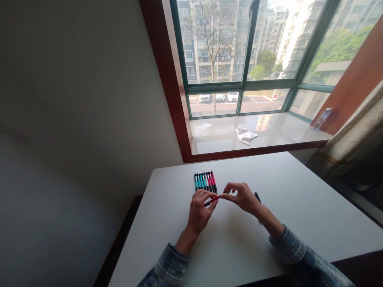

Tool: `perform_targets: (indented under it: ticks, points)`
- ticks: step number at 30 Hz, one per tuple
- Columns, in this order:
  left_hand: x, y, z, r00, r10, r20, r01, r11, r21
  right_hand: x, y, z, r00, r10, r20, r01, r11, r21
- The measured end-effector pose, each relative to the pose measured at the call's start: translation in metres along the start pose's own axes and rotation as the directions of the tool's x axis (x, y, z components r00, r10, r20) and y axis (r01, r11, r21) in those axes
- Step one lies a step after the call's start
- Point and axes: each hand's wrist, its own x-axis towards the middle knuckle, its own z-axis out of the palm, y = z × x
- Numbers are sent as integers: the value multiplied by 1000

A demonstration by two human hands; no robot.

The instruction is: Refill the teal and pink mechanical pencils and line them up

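My left hand (200, 211) is closed around a red pen (212, 201) with a black end, held at a slant above the white table. Close by on its right, my right hand (241, 196) is pinched at the pen's dark upper end. A small piece seems to be between its fingertips, too small to make out. Just beyond my left hand lies a row of pens (206, 181), side by side, with turquoise, white and red barrels; my fingers cover part of their lower ends. Behind my right wrist a black-ended item (257, 197) with a clear part is partly hidden.
The white table (167, 199) meets a window sill (218, 137) at the back. On the sill are a crumpled white cloth (246, 136), a flat white paper (204, 126) and a clear bottle (322, 118). A curtain (344, 143) hangs at the right.
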Motion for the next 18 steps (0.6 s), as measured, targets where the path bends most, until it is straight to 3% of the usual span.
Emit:
perform_targets:
  ticks: [9, 18]
  points:
    - [-1, 0, -1, 997, 69, 21, -71, 989, 128, 0, -6, 6, 998, 54, 41, -46, 983, -179]
    - [-2, -1, -2, 1000, 28, -9, -27, 994, 106, -3, 0, -4, 994, 55, 97, -63, 994, 85]
